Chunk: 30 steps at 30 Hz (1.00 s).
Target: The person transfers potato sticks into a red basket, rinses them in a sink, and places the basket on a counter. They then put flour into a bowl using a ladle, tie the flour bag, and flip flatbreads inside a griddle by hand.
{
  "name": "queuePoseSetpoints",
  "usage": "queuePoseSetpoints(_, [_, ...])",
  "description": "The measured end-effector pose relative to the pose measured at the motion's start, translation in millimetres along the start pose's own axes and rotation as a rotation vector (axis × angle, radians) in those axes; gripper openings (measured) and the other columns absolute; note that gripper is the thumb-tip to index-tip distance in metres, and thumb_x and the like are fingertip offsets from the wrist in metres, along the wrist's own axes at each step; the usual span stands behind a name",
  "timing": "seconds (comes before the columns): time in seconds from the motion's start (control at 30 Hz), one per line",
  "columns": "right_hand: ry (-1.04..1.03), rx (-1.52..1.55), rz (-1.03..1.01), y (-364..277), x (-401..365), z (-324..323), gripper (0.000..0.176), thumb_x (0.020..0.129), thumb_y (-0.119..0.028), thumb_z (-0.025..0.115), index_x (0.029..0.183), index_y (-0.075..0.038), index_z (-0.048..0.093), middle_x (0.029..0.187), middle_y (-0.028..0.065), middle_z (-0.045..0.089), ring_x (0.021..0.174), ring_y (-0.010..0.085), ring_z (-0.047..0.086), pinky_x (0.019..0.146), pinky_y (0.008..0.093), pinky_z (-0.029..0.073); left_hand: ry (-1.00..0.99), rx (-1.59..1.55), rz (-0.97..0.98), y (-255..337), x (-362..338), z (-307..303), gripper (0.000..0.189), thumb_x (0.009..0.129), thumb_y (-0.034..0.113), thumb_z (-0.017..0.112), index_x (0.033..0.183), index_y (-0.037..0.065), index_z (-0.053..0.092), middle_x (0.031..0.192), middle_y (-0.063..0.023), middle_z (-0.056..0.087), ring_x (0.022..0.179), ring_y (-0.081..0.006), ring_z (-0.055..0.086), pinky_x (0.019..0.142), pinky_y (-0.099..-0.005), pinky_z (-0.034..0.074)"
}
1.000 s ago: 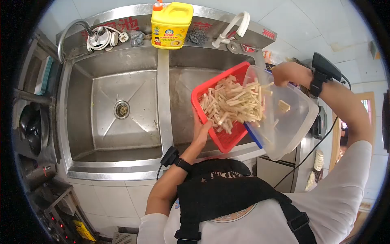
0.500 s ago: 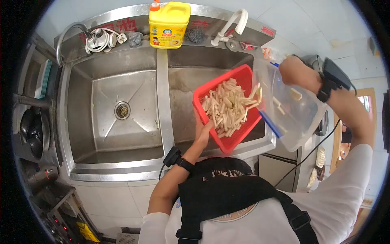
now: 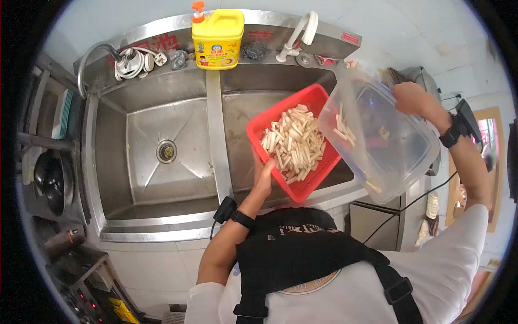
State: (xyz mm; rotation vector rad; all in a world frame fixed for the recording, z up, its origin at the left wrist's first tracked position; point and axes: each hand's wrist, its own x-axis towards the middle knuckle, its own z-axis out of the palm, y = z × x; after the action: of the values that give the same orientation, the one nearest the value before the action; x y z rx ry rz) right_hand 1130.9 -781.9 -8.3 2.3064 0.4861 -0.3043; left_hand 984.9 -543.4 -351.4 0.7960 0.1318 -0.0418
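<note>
My left hand (image 3: 263, 177) grips the near left rim of a red plastic basket (image 3: 300, 190), held tilted over the right sink basin. Pale cut strips (image 3: 294, 141), like peeled vegetable sticks, lie heaped in the basket. My right hand (image 3: 414, 99) is closed on the far right edge of a clear plastic container (image 3: 404, 154). That container is tipped on its side, its opening facing the basket and its edge close to or over the basket's right rim. A few strips (image 3: 343, 132) still lie inside the container. The fingertips of both hands are partly hidden.
A steel double sink (image 3: 215, 124) spans the middle, with a drain (image 3: 166, 151) in its left basin. Along the back ledge stand a yellow detergent jug (image 3: 217, 46), a steel scourer (image 3: 254, 51), a white faucet (image 3: 302, 35) and a coiled white cord (image 3: 135, 63). Black cables hang on the right.
The clear container has turned and its blue-edged side no longer shows. Strips that were sliding over its lip now lie in the basket. My right hand has moved right and slightly down.
</note>
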Motion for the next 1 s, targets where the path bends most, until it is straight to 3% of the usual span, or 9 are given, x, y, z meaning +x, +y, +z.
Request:
queuePoseSetpoints(0.07, [-0.206, 0.377, 0.144, 34, -6, 20, 0.021, 0.062, -0.011, 0.052, 0.074, 0.005, 0.058, 0.064, 0.0177, 0.058, 0.062, 0.0286, 0.059, 0.058, 0.0355, 0.045, 0.016, -0.044, -0.026, 18, -6, 9, 0.072, 0.072, 0.017, 0.051, 0.133, 0.008, 0.015, 0.125, -0.0124, 0.038, 0.111, -0.0228, 0.043, 0.093, -0.0339, 0.035])
queuePoseSetpoints(0.23, [0.008, 0.977, 0.096, 96, -59, 89, 0.028, 0.065, -0.015, 0.055, 0.087, 0.001, 0.056, 0.078, 0.0056, 0.054, 0.072, 0.0140, 0.049, 0.065, 0.0282, 0.041, 0.097, -0.100, -0.127, 44, -28, -7, 0.052, 0.074, 0.021, 0.051, 0.121, 0.001, 0.036, 0.112, -0.0116, 0.050, 0.099, -0.0238, 0.052, 0.088, -0.0380, 0.040])
queuePoseSetpoints(0.5, [-0.059, 1.083, 0.251, 104, -59, 168, 0.023, 0.065, -0.013, 0.053, 0.083, 0.001, 0.056, 0.070, 0.0049, 0.054, 0.064, 0.0129, 0.052, 0.059, 0.0293, 0.044, 0.241, -0.148, -0.055, 92, -43, -22, 0.050, 0.077, 0.027, 0.051, 0.119, 0.002, 0.038, 0.115, -0.0131, 0.049, 0.104, -0.0267, 0.049, 0.092, -0.0412, 0.037])
queuePoseSetpoints(0.53, [-0.082, 1.066, 0.252, 98, -44, 181, 0.025, 0.066, -0.014, 0.054, 0.085, 0.003, 0.056, 0.067, 0.0086, 0.055, 0.064, 0.0165, 0.054, 0.056, 0.0313, 0.045, 0.251, -0.243, -0.080, 99, -46, -23, 0.031, 0.079, 0.023, 0.051, 0.104, 0.005, 0.047, 0.097, -0.0085, 0.053, 0.090, -0.0216, 0.052, 0.082, -0.0354, 0.041])
queuePoseSetpoints(0.6, [0.181, 0.890, 0.095, 85, -3, 245, 0.027, 0.070, -0.016, 0.055, 0.086, 0.006, 0.055, 0.069, 0.0155, 0.057, 0.064, 0.0234, 0.056, 0.053, 0.0361, 0.045, 0.296, -0.154, -0.005, 111, -56, -35, 0.042, 0.079, 0.026, 0.050, 0.115, 0.005, 0.042, 0.109, -0.0111, 0.050, 0.100, -0.0239, 0.050, 0.086, -0.0378, 0.041])
queuePoseSetpoints(0.67, [-0.190, 0.823, -0.045, 68, 63, 308, 0.031, 0.072, -0.019, 0.056, 0.089, 0.007, 0.054, 0.080, 0.0208, 0.059, 0.069, 0.0302, 0.058, 0.056, 0.0413, 0.045, 0.338, -0.057, 0.083, 138, -71, -26, 0.049, 0.079, 0.028, 0.049, 0.120, 0.004, 0.037, 0.113, -0.0128, 0.049, 0.103, -0.0262, 0.049, 0.088, -0.0399, 0.041])
queuePoseSetpoints(0.77, [-0.269, 1.115, 0.084, -29, 103, 265, 0.026, 0.073, -0.017, 0.056, 0.073, 0.008, 0.049, 0.057, 0.0143, 0.053, 0.045, 0.0235, 0.056, 0.037, 0.0374, 0.042, 0.496, 0.010, 0.172, 162, -92, -30, 0.057, 0.077, 0.030, 0.048, 0.125, 0.003, 0.032, 0.117, -0.0147, 0.046, 0.105, -0.0291, 0.048, 0.089, -0.0423, 0.039])
queuePoseSetpoints(0.93, [0.048, 1.118, -0.215, -133, 181, 283, 0.035, 0.073, -0.020, 0.058, 0.087, 0.012, 0.052, 0.075, 0.0212, 0.060, 0.057, 0.0294, 0.061, 0.045, 0.0367, 0.049, 0.628, 0.085, 0.271, 178, -111, -34, 0.060, 0.076, 0.033, 0.048, 0.126, 0.004, 0.031, 0.120, -0.0143, 0.044, 0.107, -0.0288, 0.046, 0.090, -0.0425, 0.039])
queuePoseSetpoints(1.0, [-0.307, 1.250, -0.054, -162, 207, 286, 0.039, 0.074, -0.028, 0.058, 0.087, 0.009, 0.058, 0.078, 0.0243, 0.060, 0.071, 0.0362, 0.061, 0.056, 0.0376, 0.050, 0.652, 0.067, 0.332, 173, -109, -30, 0.060, 0.077, 0.032, 0.048, 0.127, 0.004, 0.030, 0.122, -0.0135, 0.043, 0.109, -0.0288, 0.045, 0.090, -0.0424, 0.039])
